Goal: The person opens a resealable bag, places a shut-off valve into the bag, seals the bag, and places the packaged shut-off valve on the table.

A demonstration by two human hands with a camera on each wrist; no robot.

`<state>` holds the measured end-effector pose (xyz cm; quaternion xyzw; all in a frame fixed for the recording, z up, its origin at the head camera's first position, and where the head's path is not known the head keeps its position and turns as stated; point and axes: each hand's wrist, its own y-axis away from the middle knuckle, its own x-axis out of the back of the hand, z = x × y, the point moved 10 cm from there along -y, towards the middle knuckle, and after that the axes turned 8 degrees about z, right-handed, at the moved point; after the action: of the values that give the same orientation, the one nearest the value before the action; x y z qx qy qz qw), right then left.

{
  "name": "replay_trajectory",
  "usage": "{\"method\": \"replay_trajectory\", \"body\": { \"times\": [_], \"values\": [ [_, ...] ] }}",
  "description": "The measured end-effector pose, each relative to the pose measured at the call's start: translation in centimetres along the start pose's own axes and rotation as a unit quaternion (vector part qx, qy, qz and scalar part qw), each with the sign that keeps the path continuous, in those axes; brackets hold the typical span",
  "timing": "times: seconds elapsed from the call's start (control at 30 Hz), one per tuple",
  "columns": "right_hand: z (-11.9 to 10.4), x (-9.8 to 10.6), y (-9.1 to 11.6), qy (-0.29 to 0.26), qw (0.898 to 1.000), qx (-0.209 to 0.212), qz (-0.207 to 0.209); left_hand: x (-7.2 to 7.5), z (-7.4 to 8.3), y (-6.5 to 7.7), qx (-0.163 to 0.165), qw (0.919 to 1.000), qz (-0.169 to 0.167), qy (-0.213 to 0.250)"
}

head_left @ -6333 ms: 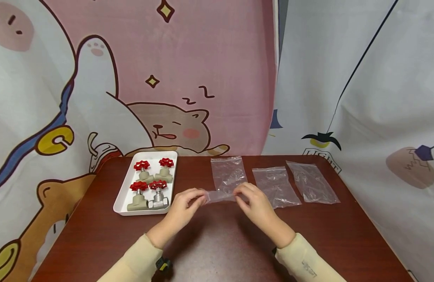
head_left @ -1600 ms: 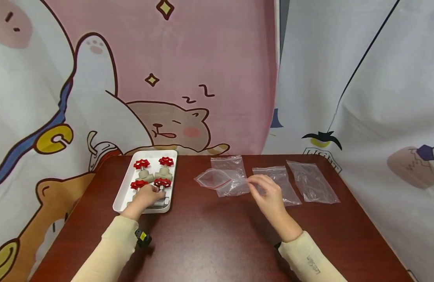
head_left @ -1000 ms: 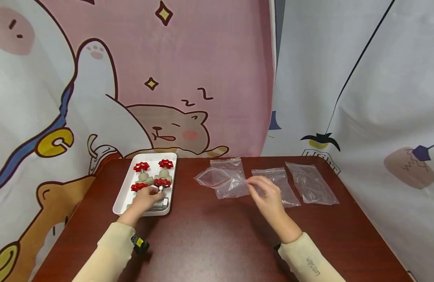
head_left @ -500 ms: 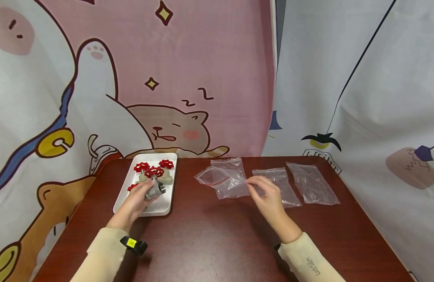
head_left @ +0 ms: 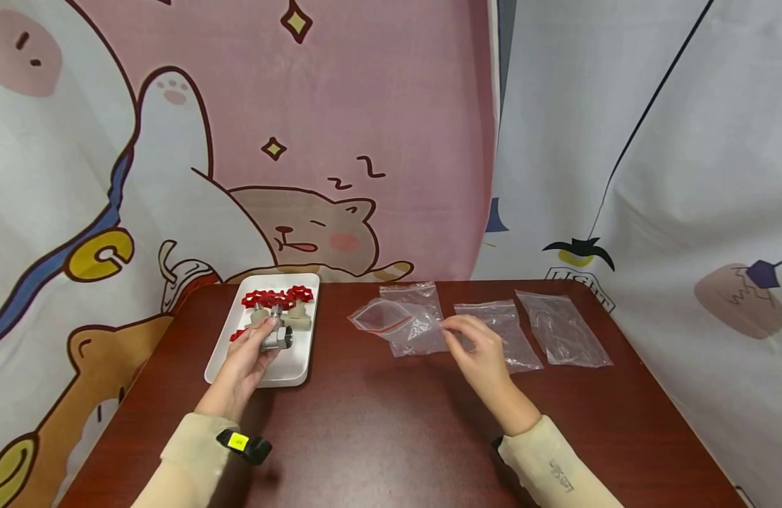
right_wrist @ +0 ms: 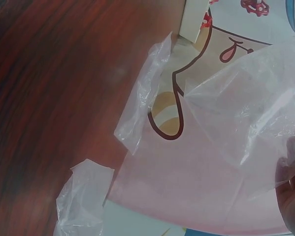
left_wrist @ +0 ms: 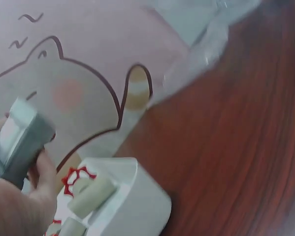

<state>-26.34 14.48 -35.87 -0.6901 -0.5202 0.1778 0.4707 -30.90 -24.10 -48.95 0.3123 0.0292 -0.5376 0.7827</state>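
Observation:
My left hand [head_left: 238, 367] grips a silver metal valve [head_left: 280, 338] by its body, raised over the white tray [head_left: 295, 368]. In the left wrist view the valve's grey hex end [left_wrist: 20, 140] shows between fingers and thumb. Beige valves with red handwheels, one of them [head_left: 297, 319] at the tray's right side, lie in the tray, partly hidden by the hand. My right hand [head_left: 482, 363] pinches a clear zip bag [head_left: 386, 319] at one end. The bag's red-lined mouth gapes toward the left. In the right wrist view, this bag [right_wrist: 250, 113] hangs from the fingers.
Behind the held bag, another clear zip bag [head_left: 411, 292] lies on the brown table [head_left: 371, 437]. Two more, a middle bag [head_left: 501, 339] and a far-right bag [head_left: 565, 331], lie to the right. A printed curtain [head_left: 397, 141] hangs behind the table.
My left hand has let go of the bag, reached into the tray and lifted the silver valve, now tilted. The bag's mouth has opened, while my right hand keeps pinching its end.

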Motion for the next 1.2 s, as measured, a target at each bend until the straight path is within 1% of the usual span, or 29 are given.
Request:
{"method": "replay_trajectory", "body": {
  "times": [0.1,0.17,0.23,0.33,0.4,0.5,0.63,0.77,0.93,1.03,1.2],
  "values": [
    [0.0,-0.1,0.0,0.003,1.0,0.001,-0.001,0.1,-0.1,0.3,0.025,0.9982,0.017,0.053],
    [0.0,-0.1,0.0,0.007,1.0,0.0,-0.002,0.3,-0.3,0.5,0.047,0.9944,0.032,0.09],
    [0.0,-0.1,0.0,0.01,1.0,-0.001,-0.004,0.3,-0.5,0.8,0.069,0.9887,0.041,0.127],
    [0.1,-0.1,0.1,0.012,1.0,-0.005,-0.005,-0.1,-0.7,1.2,0.097,0.9788,0.041,0.175],
    [0.2,-0.1,0.1,0.014,1.0,-0.007,-0.005,-0.5,-0.7,1.4,0.109,0.974,0.03,0.196],
    [0.2,0.0,0.0,0.017,1.0,-0.01,-0.004,-1.1,-0.5,1.8,0.113,0.9736,0.01,0.198],
    [0.2,0.0,0.0,0.018,1.0,-0.014,-0.004,-1.8,-0.4,2.2,0.116,0.977,-0.015,0.178],
    [0.3,-0.1,0.1,0.018,1.0,-0.021,-0.007,-2.5,-0.5,2.5,0.124,0.9782,-0.033,0.163],
    [0.6,-0.2,0.2,0.022,0.999,-0.028,-0.007,-3.0,-0.3,3.2,0.105,0.9851,-0.034,0.132],
    [0.6,-0.2,0.2,0.022,0.999,-0.028,-0.004,-3.3,0.0,3.6,0.09,0.9875,-0.037,0.124],
    [0.6,-0.2,0.2,0.022,0.999,-0.036,0.0,-4.1,0.4,4.0,0.063,0.9872,-0.069,0.129]
  ]
}}
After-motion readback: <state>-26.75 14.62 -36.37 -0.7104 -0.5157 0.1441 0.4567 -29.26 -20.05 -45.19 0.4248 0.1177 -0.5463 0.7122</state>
